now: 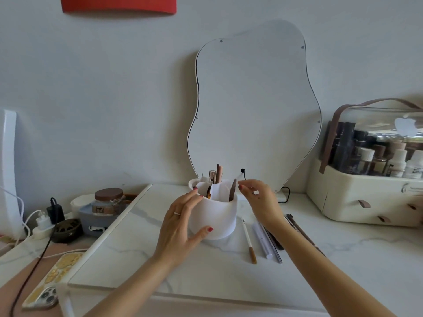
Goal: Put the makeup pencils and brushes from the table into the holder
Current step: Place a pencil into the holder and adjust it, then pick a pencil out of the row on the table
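A white divided holder point(219, 216) stands on the marble table point(137, 243), with several pencils and brushes upright in its compartments. My left hand point(180, 225) grips its left side, thumb on the front wall and fingers at the rim. My right hand point(258, 200) hovers over the right rim with fingers loosely curled and nothing visible in them, beside a brown pencil point(232, 190) standing in the holder. On the table to the right lie a white pencil with a brown cap point(248, 242), a pale tube point(262, 240), a silver pencil point(273, 248) and dark brushes point(297, 227), partly under my right forearm.
A wavy mirror point(254, 106) leans on the wall behind the holder. A cream cosmetics organiser point(366, 202) fills the right side. At the left are a lidded glass jar point(108, 201), chargers with cables point(43, 221) and a phone point(49, 284) near the front edge.
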